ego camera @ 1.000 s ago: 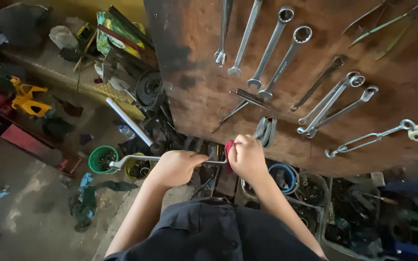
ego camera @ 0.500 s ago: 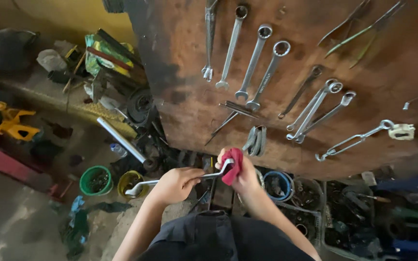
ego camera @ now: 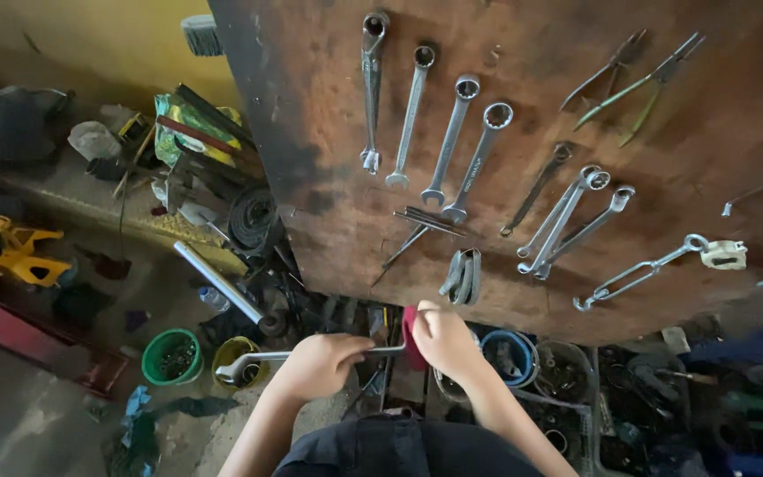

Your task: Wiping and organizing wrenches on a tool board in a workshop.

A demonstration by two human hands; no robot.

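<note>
Down at the bottom, dark trousers (ego camera: pixel 408 450), and just above them both hands are busy. The left hand (ego camera: pixel 320 364) is closed in a fist around the shaft of a long silver wrench (ego camera: pixel 262 360), which lies level, its ring end poking out to the left over a yellow bucket (ego camera: pixel 233 353). The right hand (ego camera: pixel 443 340) is curled tight, pinching a red rag (ego camera: pixel 411 337) against the wrench's other end. So the wrench bridges the two hands, held clear of everything.

Beside the yellow bucket sits a green bucket (ego camera: pixel 171 356); right of the hands, a blue bucket (ego camera: pixel 509 353) of parts. The concrete floor (ego camera: pixel 37 415) is grimy, with a yellow jack stand (ego camera: pixel 24 256) and a crumpled green-and-yellow package (ego camera: pixel 189 128) further off by the yellow wall (ego camera: pixel 90 44).

Beyond the hands, a rusty brown board (ego camera: pixel 328 177) carries a row of hanging spanners (ego camera: pixel 452 132) and pliers (ego camera: pixel 646 79).
</note>
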